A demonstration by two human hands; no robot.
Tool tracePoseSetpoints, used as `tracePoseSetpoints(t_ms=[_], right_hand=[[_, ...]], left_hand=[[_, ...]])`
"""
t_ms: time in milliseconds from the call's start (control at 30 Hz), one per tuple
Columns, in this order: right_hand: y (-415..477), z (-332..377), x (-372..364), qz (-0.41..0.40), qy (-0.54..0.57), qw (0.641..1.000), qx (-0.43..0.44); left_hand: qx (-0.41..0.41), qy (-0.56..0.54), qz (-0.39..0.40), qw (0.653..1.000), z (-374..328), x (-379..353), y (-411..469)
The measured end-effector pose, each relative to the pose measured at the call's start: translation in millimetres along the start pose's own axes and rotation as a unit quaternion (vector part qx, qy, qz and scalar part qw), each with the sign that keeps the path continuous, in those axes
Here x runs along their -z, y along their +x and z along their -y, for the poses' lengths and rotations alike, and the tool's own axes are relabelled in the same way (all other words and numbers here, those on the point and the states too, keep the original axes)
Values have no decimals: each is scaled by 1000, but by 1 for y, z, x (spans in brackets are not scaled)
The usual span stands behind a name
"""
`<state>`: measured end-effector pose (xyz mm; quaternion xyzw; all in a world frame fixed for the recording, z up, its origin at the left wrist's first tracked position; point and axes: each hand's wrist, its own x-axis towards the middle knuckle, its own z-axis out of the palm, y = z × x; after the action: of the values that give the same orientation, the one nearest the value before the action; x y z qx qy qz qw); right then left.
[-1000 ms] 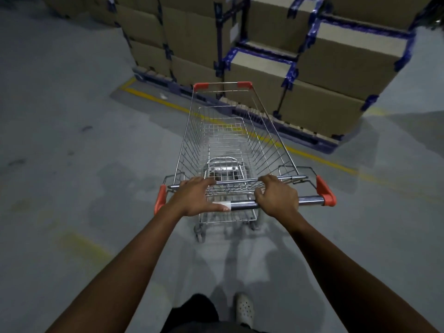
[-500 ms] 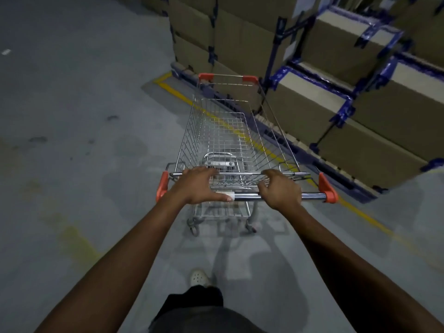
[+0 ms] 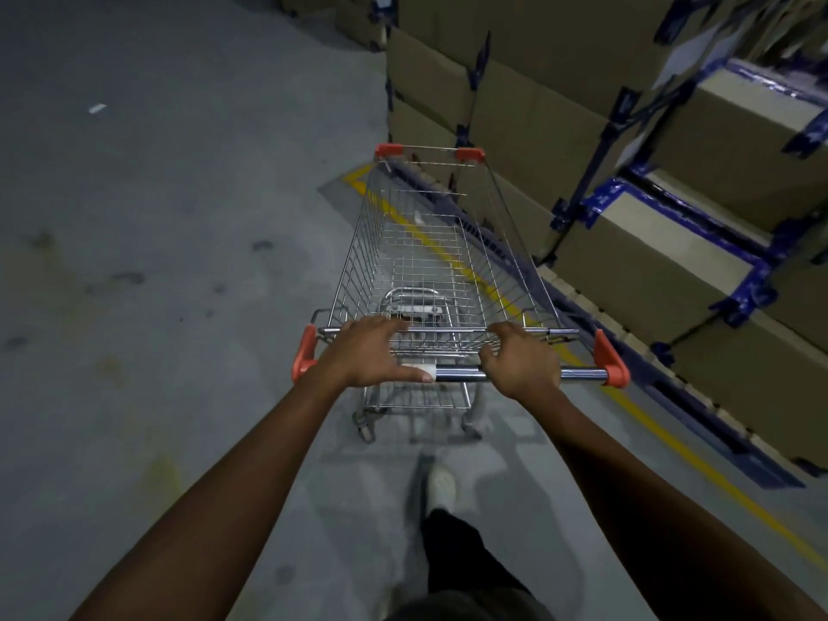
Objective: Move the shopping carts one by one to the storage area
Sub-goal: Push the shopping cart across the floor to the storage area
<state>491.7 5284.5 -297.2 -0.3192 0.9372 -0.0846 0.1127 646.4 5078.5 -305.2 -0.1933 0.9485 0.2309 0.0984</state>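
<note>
An empty wire shopping cart with orange corner caps rolls on the grey concrete floor straight ahead of me. My left hand grips the left part of its chrome handle bar, thumb lying along the bar. My right hand grips the bar further right, fingers curled over it. The cart's front end points up the frame, close beside the stacked boxes.
Tall stacks of cardboard boxes with blue straps on pallets fill the right side. A yellow floor line runs along their base and passes under the cart. Open concrete floor spreads to the left. My foot steps behind the cart.
The cart and I have turned left and moved on; the boxes that stood ahead now lie along the right side. Both hands keep their hold on the handle.
</note>
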Motion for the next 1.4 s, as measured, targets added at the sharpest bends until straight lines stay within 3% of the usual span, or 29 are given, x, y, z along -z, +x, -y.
tracePoseSetpoints(t_ms=[633, 933, 1067, 1267, 1400], right_hand=[[387, 158, 20, 31, -93, 979, 180], [532, 282, 9, 1, -54, 969, 242], [585, 357, 6, 7, -62, 968, 245], [675, 463, 14, 140, -154, 940, 269], [724, 517, 10, 120, -166, 939, 276]], left_hand=[[145, -38, -72, 986, 180, 159, 225], [171, -7, -134, 976, 308, 236, 301], [187, -22, -107, 976, 380, 279, 333], [196, 4, -52, 979, 481, 339, 377], [197, -11, -39, 979, 535, 373, 405]])
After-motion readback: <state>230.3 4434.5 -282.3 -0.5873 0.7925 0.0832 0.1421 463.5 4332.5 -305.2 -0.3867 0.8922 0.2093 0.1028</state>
